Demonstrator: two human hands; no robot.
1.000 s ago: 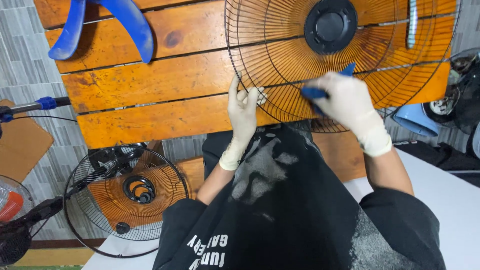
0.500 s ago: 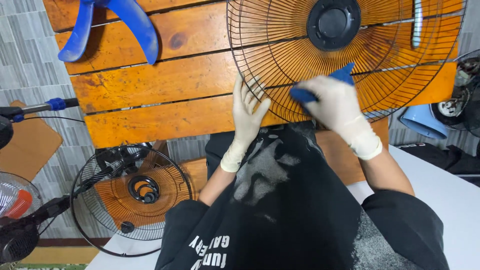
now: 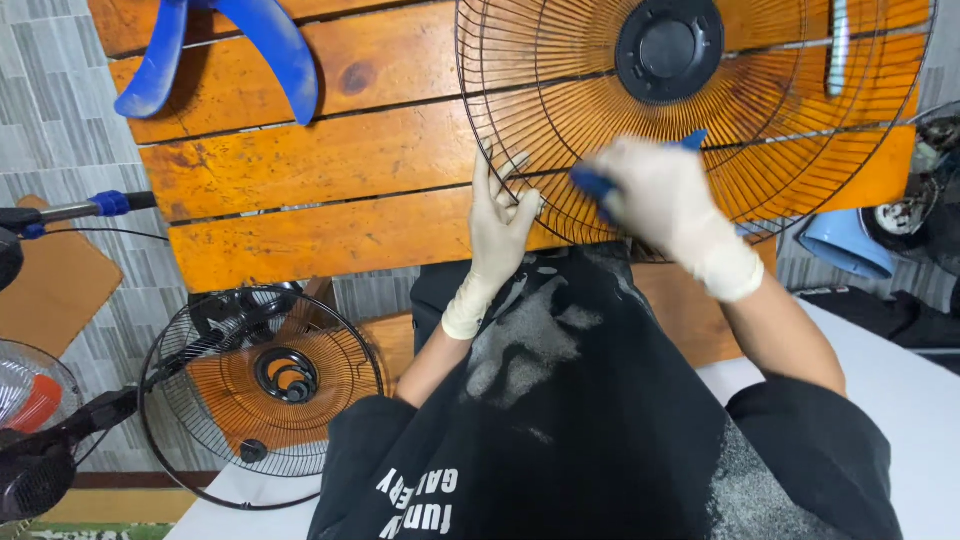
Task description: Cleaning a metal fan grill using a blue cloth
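Keep your left hand (image 3: pixel 497 222) pressed flat, fingers spread, on the rim of the fan guard (image 3: pixel 690 120) lying on the worktop (image 3: pixel 320 170), while your right hand (image 3: pixel 660 200), its grip clenched around the blue cloth (image 3: pixel 592 182), wipes along the wires beside the guard's hub.

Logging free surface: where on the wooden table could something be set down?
Bare planks lie between the blue fan blade and round wire fan grille, left of the gloved left hand. Crowded right, where the gloved right hand presses a blue cloth.

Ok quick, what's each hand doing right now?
Left hand: open, fingers spread, touching the fan grille at its edge.
Right hand: closed on a blue cloth, pressed on the grille.
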